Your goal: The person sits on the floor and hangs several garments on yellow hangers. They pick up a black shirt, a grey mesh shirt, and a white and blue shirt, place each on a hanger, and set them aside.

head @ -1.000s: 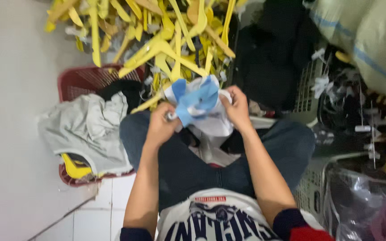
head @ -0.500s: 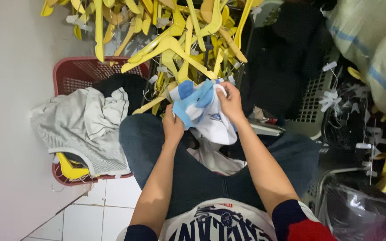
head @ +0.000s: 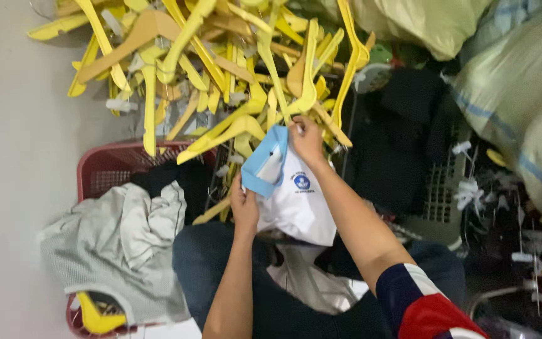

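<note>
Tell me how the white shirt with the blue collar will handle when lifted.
The white shirt is probably floppy: it sags in folds between the left hand and the right hand. It likely weighs little, since fingertips alone hold it up. Its blue collar seems somewhat stiffer, keeping its fold.

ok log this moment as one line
left hand: grips white shirt at blue collar | right hand: pinches collar top | behind: yellow hangers | side: red basket, grey garment

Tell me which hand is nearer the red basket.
Left. The left hand grips the white shirt just right of the red basket; the right hand holds the shirt's far side.
</note>
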